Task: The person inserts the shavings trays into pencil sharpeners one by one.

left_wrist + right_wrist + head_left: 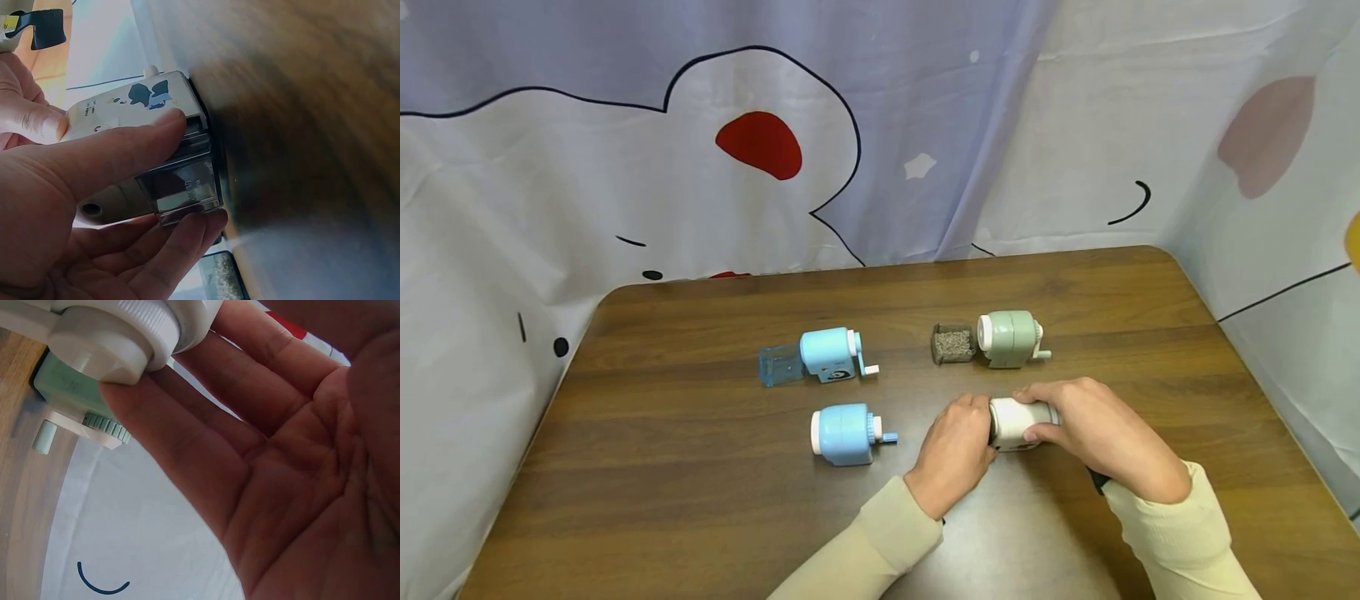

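My right hand [1097, 429] is gripping the white pencil sharpener [1013, 419], my left hand [953, 448] pinching its see-through drawer [186, 184], probably for removal; next I'm needing a straight pull

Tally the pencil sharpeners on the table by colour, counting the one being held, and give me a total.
Light blue plastic pencil sharpeners with crank handles: 2
Grey-green plastic pencil sharpener with a crank handle: 1
Off-white plastic pencil sharpener, held by the left hand and right hand: 1
Total: 4
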Motion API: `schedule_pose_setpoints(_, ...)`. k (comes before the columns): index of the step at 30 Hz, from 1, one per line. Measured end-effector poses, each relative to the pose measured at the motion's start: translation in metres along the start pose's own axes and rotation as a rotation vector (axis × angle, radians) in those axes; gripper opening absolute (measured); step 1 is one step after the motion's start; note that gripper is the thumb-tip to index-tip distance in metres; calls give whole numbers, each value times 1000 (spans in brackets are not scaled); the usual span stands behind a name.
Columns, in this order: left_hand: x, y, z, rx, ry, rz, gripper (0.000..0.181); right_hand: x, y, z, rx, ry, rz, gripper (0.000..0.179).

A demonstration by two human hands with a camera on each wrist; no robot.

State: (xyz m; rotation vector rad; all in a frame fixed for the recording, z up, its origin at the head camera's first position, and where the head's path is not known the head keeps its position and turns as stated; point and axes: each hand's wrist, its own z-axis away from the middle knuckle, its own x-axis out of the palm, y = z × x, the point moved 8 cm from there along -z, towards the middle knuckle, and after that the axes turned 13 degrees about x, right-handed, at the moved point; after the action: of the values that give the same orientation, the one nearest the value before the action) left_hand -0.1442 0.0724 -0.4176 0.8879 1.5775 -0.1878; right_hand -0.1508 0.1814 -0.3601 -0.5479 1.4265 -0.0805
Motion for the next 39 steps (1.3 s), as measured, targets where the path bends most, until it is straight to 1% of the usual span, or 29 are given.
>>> schedule_pose_setpoints(6, -1, 0, -2, -3, -3, -7, 43, -1, 0, -1, 0, -10, -2, 36)
schedule_pose_setpoints(16, -1, 1, -4, 6, 13, -13, 46, -1, 0, -1, -7, -4, 7, 35)
schedule_pose_setpoints(24, 0, 1, -4, -9, 3, 7, 50, 0, 0, -1, -3, -8, 5, 36)
schedule_pose_setpoints(28, 0, 1, -5, -17, -6, 14, 49, 0, 0, 0, -2, -10, 2, 36)
schedule_pose_setpoints(32, 1, 0, -6, -16, -6, 14, 51, 0, 0, 0, -6, -8, 4, 35)
schedule_pose_setpoints(39, 4, 0, -8, -27, -7, 42, 56, 0, 0, 0, -11, -1, 0, 35)
